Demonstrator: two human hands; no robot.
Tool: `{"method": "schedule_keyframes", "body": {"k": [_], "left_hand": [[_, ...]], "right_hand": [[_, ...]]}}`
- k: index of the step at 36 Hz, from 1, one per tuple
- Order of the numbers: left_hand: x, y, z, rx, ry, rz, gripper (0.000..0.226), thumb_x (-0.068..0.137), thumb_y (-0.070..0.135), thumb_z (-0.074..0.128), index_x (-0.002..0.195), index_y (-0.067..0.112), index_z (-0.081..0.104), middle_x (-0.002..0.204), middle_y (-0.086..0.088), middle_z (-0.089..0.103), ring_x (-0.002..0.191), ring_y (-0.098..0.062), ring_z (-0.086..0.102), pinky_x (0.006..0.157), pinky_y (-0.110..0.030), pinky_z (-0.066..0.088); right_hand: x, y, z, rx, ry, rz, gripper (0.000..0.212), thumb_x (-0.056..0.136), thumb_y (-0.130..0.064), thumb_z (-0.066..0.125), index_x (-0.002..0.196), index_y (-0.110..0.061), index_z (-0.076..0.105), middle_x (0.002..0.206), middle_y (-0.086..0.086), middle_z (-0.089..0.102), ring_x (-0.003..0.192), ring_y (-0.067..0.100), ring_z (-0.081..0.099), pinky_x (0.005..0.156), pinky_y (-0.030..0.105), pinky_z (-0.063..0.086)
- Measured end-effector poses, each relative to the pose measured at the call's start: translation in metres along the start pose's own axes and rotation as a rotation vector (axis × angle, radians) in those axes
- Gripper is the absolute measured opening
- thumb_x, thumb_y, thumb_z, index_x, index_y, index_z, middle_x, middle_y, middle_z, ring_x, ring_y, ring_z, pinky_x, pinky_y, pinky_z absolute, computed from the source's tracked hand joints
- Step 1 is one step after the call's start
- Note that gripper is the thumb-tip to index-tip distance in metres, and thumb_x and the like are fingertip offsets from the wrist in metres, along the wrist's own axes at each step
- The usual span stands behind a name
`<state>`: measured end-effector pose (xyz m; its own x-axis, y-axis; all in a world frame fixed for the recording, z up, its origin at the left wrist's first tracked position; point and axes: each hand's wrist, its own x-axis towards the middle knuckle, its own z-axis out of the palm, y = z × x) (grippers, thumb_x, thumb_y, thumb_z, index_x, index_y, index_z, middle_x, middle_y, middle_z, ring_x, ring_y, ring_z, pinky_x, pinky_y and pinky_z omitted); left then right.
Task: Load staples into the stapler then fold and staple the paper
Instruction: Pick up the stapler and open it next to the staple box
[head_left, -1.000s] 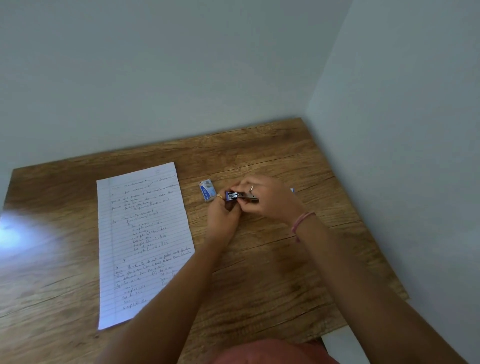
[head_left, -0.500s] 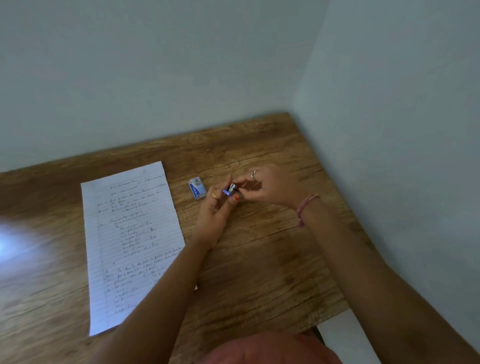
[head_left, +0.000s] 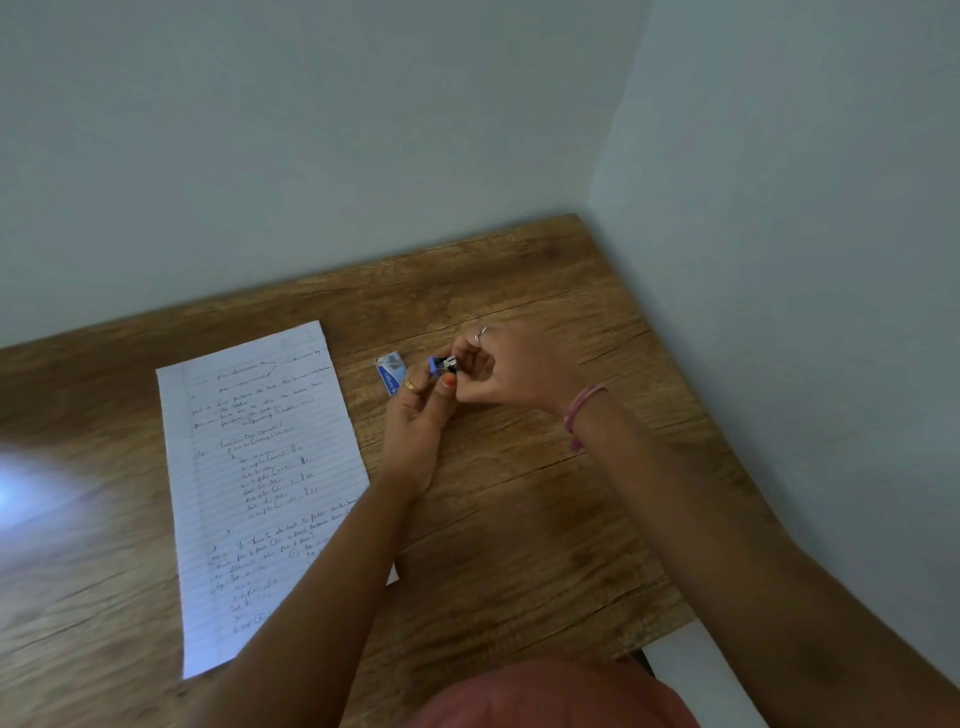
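The stapler (head_left: 442, 365) is sitting between both hands, held just above the wooden table (head_left: 519, 519) toward its far right part, and it is looking more closed-up than it did a second ago. Back then a long metal strip was sticking out to the right from under the fingers; now only a short blue and dark body with a bit of bright metal is showing. I am judging from this that the loading step is being finished or is close to it, though the part is too small to tell whether staples are inside.

Nearest, both forearms are reaching forward, the left one crossing the lower corner of the paper (head_left: 260, 467), which is lying flat, unfolded and handwritten, well apart from the stapler. Folding and stapling are not yet begun.

Farther on, the left hand (head_left: 415, 426) is pinching the stapler's near-left end, thumb with an orange nail pressed against it from below, fingers closed around it. The right hand (head_left: 511, 371) is curling over the right end, fingertips together on the metal part; how hard it is squeezing I cannot tell.

Just beyond the left fingers, the small staple box (head_left: 390, 370) is lying on the table beside the stapler.
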<state>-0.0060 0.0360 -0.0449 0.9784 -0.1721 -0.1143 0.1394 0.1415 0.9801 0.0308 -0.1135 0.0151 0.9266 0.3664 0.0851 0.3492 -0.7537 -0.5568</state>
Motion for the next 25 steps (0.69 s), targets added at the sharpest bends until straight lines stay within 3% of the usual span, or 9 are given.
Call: {"method": "schedule_keyframes", "body": {"k": [4, 8, 12, 16, 20, 25], "left_hand": [[-0.001, 0.001, 0.002, -0.038, 0.053, 0.007, 0.034, 0.093, 0.032, 0.058, 0.119, 0.009, 0.062, 0.116, -0.017, 0.063, 0.111, -0.025, 0.059, 0.097, -0.039, 0.048], [-0.002, -0.001, 0.005, -0.098, 0.130, 0.002, 0.025, 0.094, 0.020, 0.052, 0.112, 0.006, 0.062, 0.103, -0.007, 0.067, 0.098, -0.013, 0.064, 0.085, -0.027, 0.052], [-0.001, -0.002, 0.010, -0.074, 0.196, -0.026, 0.018, 0.099, 0.012, 0.046, 0.107, 0.011, 0.061, 0.100, -0.004, 0.067, 0.093, -0.007, 0.065, 0.080, -0.021, 0.052], [0.000, -0.008, 0.009, 0.000, 0.249, -0.022, 0.022, 0.100, 0.019, 0.046, 0.113, 0.007, 0.059, 0.111, -0.015, 0.066, 0.105, -0.023, 0.064, 0.087, -0.033, 0.054], [-0.001, -0.005, 0.013, 0.029, 0.241, -0.002, 0.024, 0.100, 0.017, 0.045, 0.116, 0.002, 0.056, 0.111, -0.014, 0.065, 0.102, -0.017, 0.065, 0.086, -0.029, 0.054], [-0.002, 0.000, 0.014, -0.113, 0.304, -0.033, 0.013, 0.095, 0.012, 0.053, 0.107, 0.015, 0.059, 0.107, -0.002, 0.069, 0.107, -0.016, 0.066, 0.089, -0.028, 0.054]], "right_hand": [[0.000, 0.000, 0.008, -0.013, 0.047, 0.015, 0.017, 0.071, -0.035, 0.064, 0.078, -0.020, 0.065, 0.064, -0.006, 0.064, 0.058, 0.012, 0.059, 0.055, 0.035, 0.054], [0.001, 0.000, 0.018, -0.021, 0.089, 0.025, 0.026, 0.068, -0.045, 0.053, 0.077, -0.022, 0.060, 0.062, -0.007, 0.063, 0.056, 0.012, 0.059, 0.054, 0.035, 0.054], [0.001, -0.001, 0.020, -0.016, 0.091, 0.026, 0.021, 0.070, -0.036, 0.063, 0.081, -0.018, 0.062, 0.066, -0.003, 0.065, 0.059, 0.014, 0.061, 0.057, 0.037, 0.054], [0.000, 0.000, 0.020, 0.050, 0.121, 0.071, 0.017, 0.071, -0.031, 0.064, 0.078, -0.016, 0.061, 0.065, -0.002, 0.065, 0.059, 0.015, 0.061, 0.057, 0.036, 0.054], [-0.003, 0.006, 0.011, 0.152, 0.077, 0.118, 0.010, 0.073, -0.018, 0.068, 0.081, -0.014, 0.063, 0.070, -0.002, 0.066, 0.064, 0.010, 0.064, 0.063, 0.030, 0.057], [-0.018, 0.023, 0.007, 0.263, 0.256, 0.298, 0.015, 0.078, -0.022, 0.069, 0.091, -0.020, 0.063, 0.077, -0.012, 0.063, 0.070, 0.002, 0.062, 0.063, 0.019, 0.055]]}}
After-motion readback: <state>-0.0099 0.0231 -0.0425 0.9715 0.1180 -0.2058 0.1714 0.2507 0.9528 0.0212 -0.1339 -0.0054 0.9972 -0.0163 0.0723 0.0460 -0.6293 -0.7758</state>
